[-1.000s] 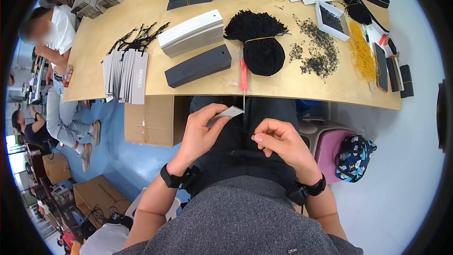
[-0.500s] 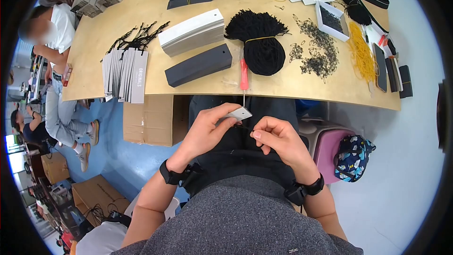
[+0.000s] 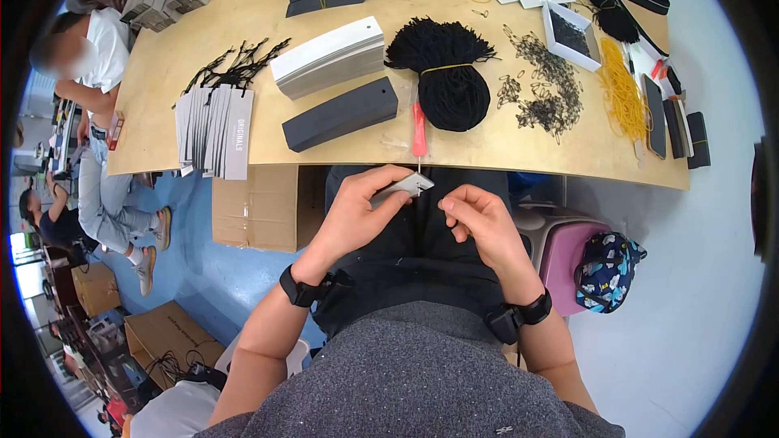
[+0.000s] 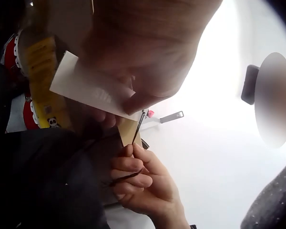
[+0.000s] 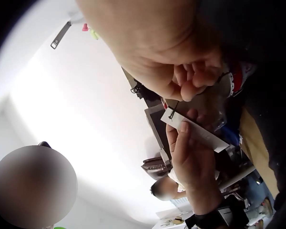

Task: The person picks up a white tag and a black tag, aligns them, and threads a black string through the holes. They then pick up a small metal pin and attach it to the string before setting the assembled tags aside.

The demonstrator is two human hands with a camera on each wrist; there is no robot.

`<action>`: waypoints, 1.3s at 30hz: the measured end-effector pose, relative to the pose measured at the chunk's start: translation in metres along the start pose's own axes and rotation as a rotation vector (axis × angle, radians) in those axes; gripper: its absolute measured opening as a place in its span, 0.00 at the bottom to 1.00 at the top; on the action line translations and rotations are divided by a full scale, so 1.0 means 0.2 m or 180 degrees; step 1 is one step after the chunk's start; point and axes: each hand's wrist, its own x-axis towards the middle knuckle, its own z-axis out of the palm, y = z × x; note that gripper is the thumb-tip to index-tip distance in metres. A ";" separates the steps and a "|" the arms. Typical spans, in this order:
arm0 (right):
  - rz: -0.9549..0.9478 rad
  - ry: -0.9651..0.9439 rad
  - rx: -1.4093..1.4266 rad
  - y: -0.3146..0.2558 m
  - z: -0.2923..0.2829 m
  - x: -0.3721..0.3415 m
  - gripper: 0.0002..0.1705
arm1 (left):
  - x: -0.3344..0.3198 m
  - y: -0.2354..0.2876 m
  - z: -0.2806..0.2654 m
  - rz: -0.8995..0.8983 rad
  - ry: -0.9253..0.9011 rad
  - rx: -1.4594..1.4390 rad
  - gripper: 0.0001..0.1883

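Observation:
My left hand (image 3: 357, 209) holds a white hang tag (image 3: 412, 184) between thumb and fingers, just off the table's front edge. A black cord (image 4: 139, 128) runs from the holed end of the tag toward my right hand (image 3: 484, 221). My right thumb and index finger pinch that cord, while its loose tail crosses the other curled fingers in the left wrist view. Seen from the right wrist, the cord loops around the tag's end. Beyond the tag, a red-handled tool (image 3: 419, 131) with a thin metal shaft sticks out over the edge.
On the table (image 3: 503, 150) lie a white tag stack (image 3: 329, 61), a dark stack (image 3: 341, 116), a black cord bundle (image 3: 454, 93), scattered small pins (image 3: 552, 101) and corded tags (image 3: 213, 131). Yellow bands (image 3: 623, 93) lie at right. A seated person (image 3: 101, 57) is at left.
The tag has shifted right and turned so its holed end shows. The cord now stretches between the tag and my right hand, which has moved slightly up and right over the last half second.

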 end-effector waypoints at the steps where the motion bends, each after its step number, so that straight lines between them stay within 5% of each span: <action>1: 0.0004 0.0008 0.0004 0.00 0.00 -0.01 0.09 | -0.01 -0.02 0.00 0.0088 0.0056 0.0045 0.11; 4: 0.0091 -0.0205 -0.0084 -0.04 0.02 -0.05 0.10 | -0.05 -0.01 -0.02 0.0514 -0.0170 0.0106 0.10; 7: 0.0360 -0.0926 -0.0441 -0.10 0.04 -0.09 0.12 | -0.10 0.05 -0.04 0.0363 -0.0335 0.0019 0.10; 16: -0.0893 -0.0624 -0.0726 -0.27 0.11 -0.14 0.14 | -0.12 0.22 -0.10 0.0129 -0.0407 0.0135 0.12; 20: -0.0923 -0.0571 -0.1376 -0.29 0.12 -0.11 0.12 | -0.12 0.23 -0.09 0.0046 -0.0485 0.0165 0.11; 23: -0.0330 -0.0908 -0.1103 -0.29 0.10 -0.09 0.13 | -0.11 0.22 -0.10 0.0002 -0.0533 0.0304 0.11; 25: 0.0277 -0.1340 0.0607 -0.28 0.08 -0.10 0.17 | -0.12 0.18 -0.11 -0.0071 -0.0538 0.0388 0.11; 26: 0.0280 -0.1343 0.0608 -0.29 0.07 -0.10 0.17 | -0.13 0.16 -0.12 -0.0239 -0.0505 -0.0061 0.11; 28: 0.0549 -0.1183 -0.1157 -0.31 0.06 -0.11 0.20 | -0.14 0.16 -0.13 -0.0409 -0.0478 -0.0517 0.11; 29: -0.0110 -0.0771 -0.2030 -0.30 0.09 -0.12 0.18 | -0.14 0.18 -0.14 -0.0556 -0.0471 -0.0797 0.11; 35: -0.1232 -0.0277 -0.2526 -0.24 0.14 -0.11 0.14 | -0.12 0.19 -0.11 -0.0763 -0.0428 -0.1073 0.12; 39: -0.1087 -0.0386 -0.2276 -0.20 0.17 -0.10 0.14 | -0.12 0.18 -0.09 -0.0560 -0.0451 -0.0814 0.12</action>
